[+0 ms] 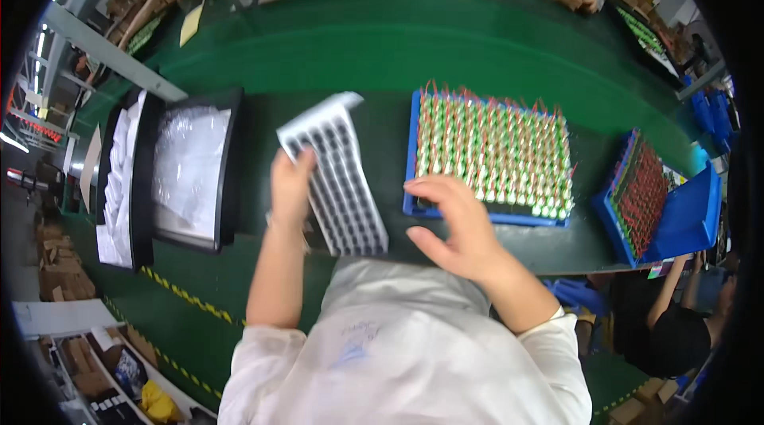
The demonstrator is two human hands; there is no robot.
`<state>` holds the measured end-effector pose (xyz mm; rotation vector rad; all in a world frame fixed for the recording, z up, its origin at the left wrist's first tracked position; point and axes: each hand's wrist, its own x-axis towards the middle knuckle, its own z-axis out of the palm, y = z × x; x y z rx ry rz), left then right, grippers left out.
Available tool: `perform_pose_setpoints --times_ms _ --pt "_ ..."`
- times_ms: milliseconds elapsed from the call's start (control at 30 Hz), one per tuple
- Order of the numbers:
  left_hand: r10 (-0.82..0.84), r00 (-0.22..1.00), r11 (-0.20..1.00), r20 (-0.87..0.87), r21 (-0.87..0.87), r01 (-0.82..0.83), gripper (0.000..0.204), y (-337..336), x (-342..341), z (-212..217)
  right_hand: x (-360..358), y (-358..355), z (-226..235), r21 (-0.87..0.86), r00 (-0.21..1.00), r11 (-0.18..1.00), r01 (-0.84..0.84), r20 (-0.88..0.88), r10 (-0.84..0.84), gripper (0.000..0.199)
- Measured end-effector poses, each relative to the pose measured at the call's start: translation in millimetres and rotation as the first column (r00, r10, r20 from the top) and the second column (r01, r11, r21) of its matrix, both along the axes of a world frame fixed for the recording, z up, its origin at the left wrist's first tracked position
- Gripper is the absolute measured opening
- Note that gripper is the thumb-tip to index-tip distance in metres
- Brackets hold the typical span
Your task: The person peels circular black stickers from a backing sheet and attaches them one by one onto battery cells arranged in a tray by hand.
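My left hand (291, 186) grips the left edge of a white sheet (350, 194) covered with rows of dark pads, probably stickers. The sheet is tilted over the near edge of the table, and its far end curls up. My right hand (458, 226) holds nothing; its thumb and fingers are spread just beside the near left corner of a blue tray (412, 154). Densely packed in that tray stand small green and white cylindrical parts (493, 154) with red wires sticking up.
At left lie a black tray (235, 178) lined with clear plastic and another holding white sheets (119, 186). To the right, a second blue tray (629, 242) of red-wired parts leans beside a blue bin (692, 218). People sit across the green conveyor (350, 43).
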<state>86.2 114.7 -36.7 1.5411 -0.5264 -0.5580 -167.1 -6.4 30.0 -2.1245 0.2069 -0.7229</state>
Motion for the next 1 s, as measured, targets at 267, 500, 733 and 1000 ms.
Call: perform_pose_setpoints --times_ms 267,500,733,1000 --pt "-0.109 0.472 0.875 0.875 0.309 -0.372 0.098 -0.7 83.0 -4.1 -13.5 10.4 45.5 0.363 0.496 0.341 -0.867 0.573 0.653 0.059" --pt "-0.297 0.142 0.662 0.944 0.097 0.743 0.073 -3.3 58.6 134.6 -10.6 7.8 49.1 0.650 0.514 -0.066 -0.757 0.655 0.554 0.051" --pt "0.187 0.088 0.687 0.978 -0.195 0.700 0.071 -16.5 126.4 192.0 23.7 -34.4 132.0 0.543 0.421 0.129 -0.830 0.459 0.782 0.047" --pt "0.525 -0.038 0.603 0.850 -0.339 0.722 0.068 -3.8 120.3 367.8 37.6 -10.9 290.8 0.332 0.310 0.197 -0.923 0.336 0.889 0.043"
